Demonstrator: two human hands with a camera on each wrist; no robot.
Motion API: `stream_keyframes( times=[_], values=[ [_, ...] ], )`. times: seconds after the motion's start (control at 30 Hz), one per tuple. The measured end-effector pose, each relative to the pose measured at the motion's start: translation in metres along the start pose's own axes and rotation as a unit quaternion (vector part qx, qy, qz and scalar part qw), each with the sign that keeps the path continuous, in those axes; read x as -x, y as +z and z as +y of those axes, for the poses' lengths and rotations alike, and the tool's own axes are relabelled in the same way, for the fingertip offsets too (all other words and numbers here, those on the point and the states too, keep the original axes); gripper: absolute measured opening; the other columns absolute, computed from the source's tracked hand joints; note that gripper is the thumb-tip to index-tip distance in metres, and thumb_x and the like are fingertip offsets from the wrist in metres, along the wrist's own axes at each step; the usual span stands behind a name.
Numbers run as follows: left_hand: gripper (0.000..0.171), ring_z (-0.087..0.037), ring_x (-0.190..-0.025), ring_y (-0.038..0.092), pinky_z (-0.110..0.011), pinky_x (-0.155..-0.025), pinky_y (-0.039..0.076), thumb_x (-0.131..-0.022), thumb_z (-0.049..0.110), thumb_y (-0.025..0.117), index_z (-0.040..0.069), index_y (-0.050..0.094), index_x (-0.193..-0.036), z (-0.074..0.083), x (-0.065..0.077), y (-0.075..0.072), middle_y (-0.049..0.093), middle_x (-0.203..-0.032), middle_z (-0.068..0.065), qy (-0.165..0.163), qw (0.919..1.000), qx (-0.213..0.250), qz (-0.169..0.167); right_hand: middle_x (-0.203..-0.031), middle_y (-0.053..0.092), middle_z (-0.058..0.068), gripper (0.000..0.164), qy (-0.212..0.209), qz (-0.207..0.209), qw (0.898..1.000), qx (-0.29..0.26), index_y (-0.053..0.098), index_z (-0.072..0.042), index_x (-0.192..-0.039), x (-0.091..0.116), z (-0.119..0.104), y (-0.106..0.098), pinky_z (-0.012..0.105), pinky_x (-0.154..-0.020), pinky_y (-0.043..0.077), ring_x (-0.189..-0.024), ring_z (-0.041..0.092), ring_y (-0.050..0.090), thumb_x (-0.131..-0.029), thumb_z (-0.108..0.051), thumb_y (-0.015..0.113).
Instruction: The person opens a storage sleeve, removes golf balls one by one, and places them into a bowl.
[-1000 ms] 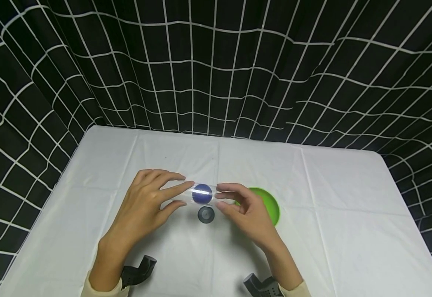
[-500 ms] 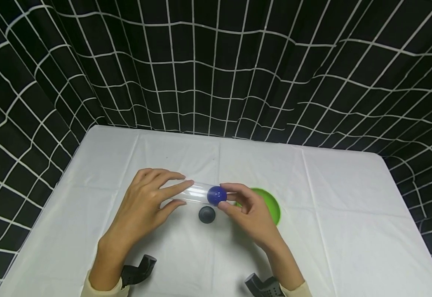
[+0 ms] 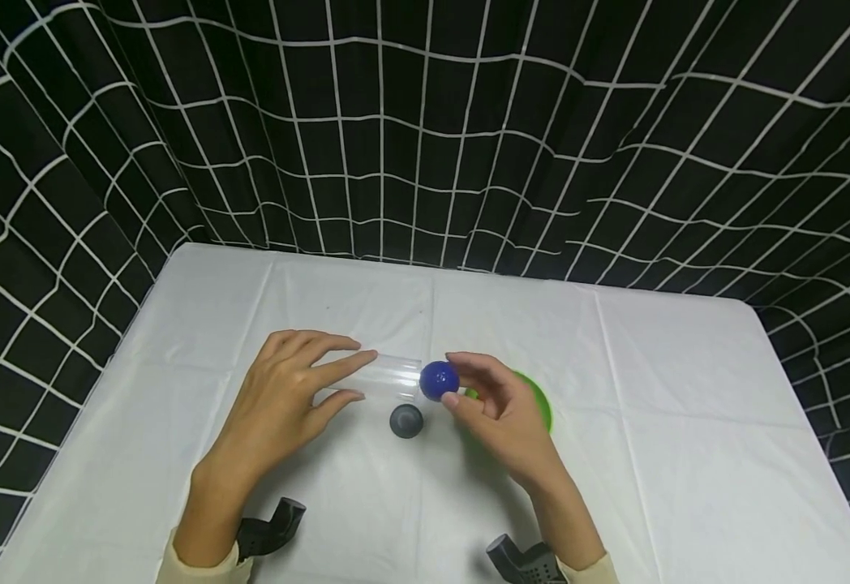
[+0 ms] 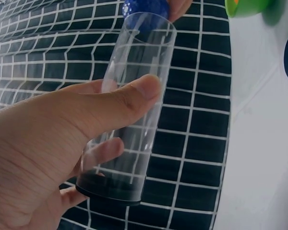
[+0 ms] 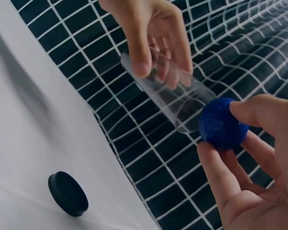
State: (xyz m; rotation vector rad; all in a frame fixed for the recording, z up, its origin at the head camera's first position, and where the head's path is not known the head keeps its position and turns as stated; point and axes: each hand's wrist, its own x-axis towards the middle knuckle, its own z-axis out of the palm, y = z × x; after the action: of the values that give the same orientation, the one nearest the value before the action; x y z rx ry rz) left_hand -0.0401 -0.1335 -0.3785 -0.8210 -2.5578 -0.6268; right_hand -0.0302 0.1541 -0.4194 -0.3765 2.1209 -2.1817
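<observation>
My left hand (image 3: 282,397) grips a clear plastic tube (image 3: 392,377) lying roughly sideways above the table, its thumb and fingers wrapped about it. In the left wrist view the tube (image 4: 139,139) has a black closed end by the palm and an open rim at the far end. A blue ball (image 3: 440,381) is pinched between the thumb and fingertips of my right hand (image 3: 498,410), right at that open mouth. Seen from the right wrist, the ball (image 5: 223,123) is outside the tube, which shows nothing inside. A round black cap (image 3: 406,421) lies on the table below the tube's mouth.
A green bowl (image 3: 544,405) sits on the table just behind my right hand, partly hidden by it. White cloth covers the table (image 3: 688,405). Black curtains (image 3: 425,146) with a white grid rise behind and at both sides.
The blue ball has come from inside the tube out through its open right end, now held by my right hand, which shifted slightly right. The left hand stays nearly still with the tube.
</observation>
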Motion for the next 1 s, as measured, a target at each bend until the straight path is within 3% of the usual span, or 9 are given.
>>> stream_keyframes(
  times=[0.13, 0.3, 0.57, 0.8, 1.0],
  values=[
    [0.047, -0.024, -0.120, 0.068, -0.044, -0.109, 0.046, -0.087, 0.030, 0.088, 0.028, 0.076, -0.132, -0.002, 0.001, 0.001, 0.075, -0.128, 0.000, -0.003, 1.0000, 0.002, -0.001, -0.122, 0.073, -0.002, 0.043, 0.002, 0.008, 1.000, 0.029, 0.063, 0.004, -0.136, 0.001, -0.003, -0.007, 0.013, -0.071, 0.057, -0.101, 0.007, 0.072, -0.094, 0.003, 0.073],
    [0.047, -0.023, -0.120, 0.068, -0.044, -0.109, 0.046, -0.087, 0.029, 0.088, 0.027, 0.076, -0.132, -0.003, 0.001, 0.001, 0.075, -0.128, 0.000, -0.003, 1.0000, 0.006, 0.003, -0.123, 0.072, -0.004, 0.042, 0.007, 0.029, 0.997, 0.066, 0.064, 0.001, -0.135, 0.004, -0.010, -0.023, 0.019, -0.086, 0.062, -0.107, 0.010, 0.073, -0.094, 0.003, 0.073],
    [0.046, -0.024, -0.119, 0.069, -0.043, -0.109, 0.046, -0.088, 0.030, 0.087, 0.027, 0.076, -0.132, -0.004, 0.002, 0.003, 0.075, -0.127, 0.000, 0.004, 0.9999, 0.008, 0.006, -0.125, 0.070, 0.003, 0.043, 0.001, 0.007, 0.996, 0.092, 0.063, 0.004, -0.134, 0.011, -0.015, -0.049, 0.027, -0.092, 0.064, -0.105, 0.015, 0.079, -0.092, 0.007, 0.075],
    [0.047, -0.022, -0.118, 0.070, -0.045, -0.106, 0.050, -0.087, 0.031, 0.087, 0.025, 0.075, -0.132, -0.003, 0.002, 0.003, 0.076, -0.126, 0.002, 0.000, 0.9995, 0.021, 0.023, -0.127, 0.067, 0.010, 0.040, -0.009, -0.028, 0.981, 0.193, 0.069, -0.008, -0.128, 0.012, -0.014, -0.057, 0.025, -0.097, 0.061, -0.115, 0.005, 0.070, -0.090, -0.002, 0.082],
    [0.046, -0.020, -0.118, 0.071, -0.046, -0.104, 0.054, -0.087, 0.032, 0.087, 0.025, 0.075, -0.131, -0.002, 0.002, 0.005, 0.077, -0.126, 0.004, -0.013, 0.9991, 0.034, 0.022, -0.125, 0.069, 0.005, 0.038, -0.006, -0.043, 0.967, 0.250, 0.072, -0.013, -0.122, 0.014, -0.015, -0.058, 0.026, -0.096, 0.062, -0.115, 0.011, 0.070, -0.088, -0.001, 0.084]
  ],
)
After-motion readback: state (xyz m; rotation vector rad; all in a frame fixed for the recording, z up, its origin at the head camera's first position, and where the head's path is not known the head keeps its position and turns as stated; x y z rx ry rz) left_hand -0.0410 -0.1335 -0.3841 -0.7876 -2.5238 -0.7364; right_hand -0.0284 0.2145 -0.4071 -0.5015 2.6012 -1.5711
